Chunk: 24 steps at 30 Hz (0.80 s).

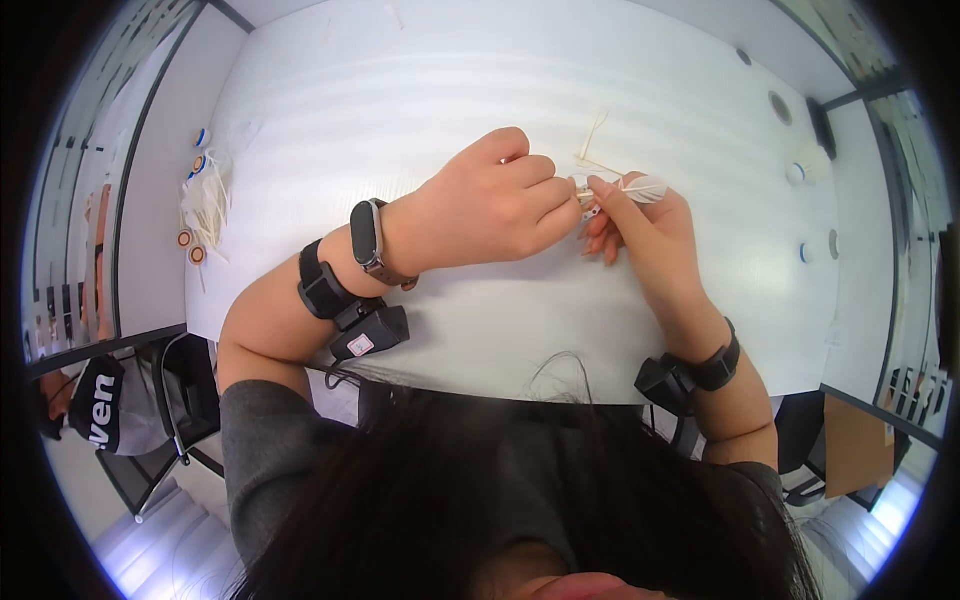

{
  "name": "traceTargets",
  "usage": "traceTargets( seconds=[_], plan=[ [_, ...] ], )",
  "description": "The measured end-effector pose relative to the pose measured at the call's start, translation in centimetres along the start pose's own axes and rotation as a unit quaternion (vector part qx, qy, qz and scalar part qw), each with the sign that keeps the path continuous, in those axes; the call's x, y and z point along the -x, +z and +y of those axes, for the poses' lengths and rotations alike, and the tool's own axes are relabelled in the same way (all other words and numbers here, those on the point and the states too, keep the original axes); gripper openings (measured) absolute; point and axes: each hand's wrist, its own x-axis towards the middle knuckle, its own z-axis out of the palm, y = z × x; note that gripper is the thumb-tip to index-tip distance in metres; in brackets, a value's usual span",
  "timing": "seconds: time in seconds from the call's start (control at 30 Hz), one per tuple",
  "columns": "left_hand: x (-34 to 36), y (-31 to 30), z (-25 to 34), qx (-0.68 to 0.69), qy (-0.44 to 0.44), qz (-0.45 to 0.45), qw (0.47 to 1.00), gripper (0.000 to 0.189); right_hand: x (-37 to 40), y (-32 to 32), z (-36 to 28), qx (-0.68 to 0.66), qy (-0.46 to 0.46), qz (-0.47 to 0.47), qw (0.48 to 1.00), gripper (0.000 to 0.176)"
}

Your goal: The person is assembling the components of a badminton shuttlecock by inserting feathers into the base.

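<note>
Both hands meet over the middle of the white table (420, 90). My left hand (490, 205) is curled, its fingertips pinching a small pale piece (582, 192) where the hands touch. My right hand (645, 230) grips the same small piece, with a white, feather-like part (648, 187) sticking out above its fingers. Thin pale sticks (592, 150) lie on the table just beyond the hands. What exactly the small piece is cannot be made out. A watch and a black strapped device sit on my left forearm, and a black band on my right wrist.
At the table's left edge lies a heap of pale strips with small round orange-and-blue pieces (200, 200). Small round items (797, 172) sit near the right edge. A black chair (190, 390) stands at the lower left, a brown box (855, 440) at the lower right.
</note>
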Motion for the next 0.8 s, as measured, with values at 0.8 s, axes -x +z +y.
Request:
traceTargets(
  seconds=[0.8],
  plan=[
    [0.8, 1.2, -1.5, 0.333, -0.156, 0.024, 0.93, 0.048, 0.4, -0.6, -0.4, -0.009, -0.046, -0.076, 0.996, 0.02]
  ],
)
